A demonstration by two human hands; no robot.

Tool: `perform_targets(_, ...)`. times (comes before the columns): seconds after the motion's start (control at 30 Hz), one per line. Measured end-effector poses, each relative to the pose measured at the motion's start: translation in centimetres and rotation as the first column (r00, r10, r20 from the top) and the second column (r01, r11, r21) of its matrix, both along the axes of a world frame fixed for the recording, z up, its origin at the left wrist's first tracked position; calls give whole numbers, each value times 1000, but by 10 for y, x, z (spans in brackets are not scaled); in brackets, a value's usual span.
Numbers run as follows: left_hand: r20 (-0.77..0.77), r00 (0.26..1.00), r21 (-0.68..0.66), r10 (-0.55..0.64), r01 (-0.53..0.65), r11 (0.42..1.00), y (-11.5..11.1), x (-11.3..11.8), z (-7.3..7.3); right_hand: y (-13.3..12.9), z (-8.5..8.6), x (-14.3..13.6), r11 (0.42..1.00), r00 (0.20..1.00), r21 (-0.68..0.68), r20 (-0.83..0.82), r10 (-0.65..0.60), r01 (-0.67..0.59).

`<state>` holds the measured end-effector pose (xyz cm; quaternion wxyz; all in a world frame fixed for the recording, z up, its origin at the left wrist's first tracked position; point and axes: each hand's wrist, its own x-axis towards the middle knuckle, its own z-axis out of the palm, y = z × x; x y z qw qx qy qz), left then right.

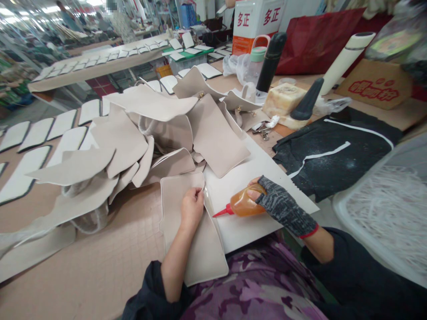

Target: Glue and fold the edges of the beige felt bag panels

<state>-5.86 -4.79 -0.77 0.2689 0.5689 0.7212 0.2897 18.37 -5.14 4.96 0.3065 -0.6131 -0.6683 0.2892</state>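
the head camera looks forward and down from just above and behind the fingers [196, 194], the far table [100, 72] beyond them.

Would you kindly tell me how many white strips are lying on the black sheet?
2 on the black sheet: a curved strip near its far edge, a kinked strip closer to the gloved right hand. Others could be hidden in folds.

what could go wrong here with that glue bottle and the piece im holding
The bottle's red nozzle points at the beige piece's edge, so a squeeze might smear its face. Drips could also mark the white sheet beneath the nozzle.
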Motion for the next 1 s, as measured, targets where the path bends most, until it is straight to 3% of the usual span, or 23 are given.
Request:
perform_targets(0.6,6,1000,40,19,-20,999,-2,1,-4,-50,6,17,986,986,-155,-165,36,-62)
perform_targets(0.83,-10,1000,35,30,-29,999,-2,3,0,-55,-4,23,970,970,-221,-239,49,-103)
perform_targets(1.0,-53,999,39,4,-2,999,-4,4,2,-43,-5,35,935,939,-327,-344,18,-137)
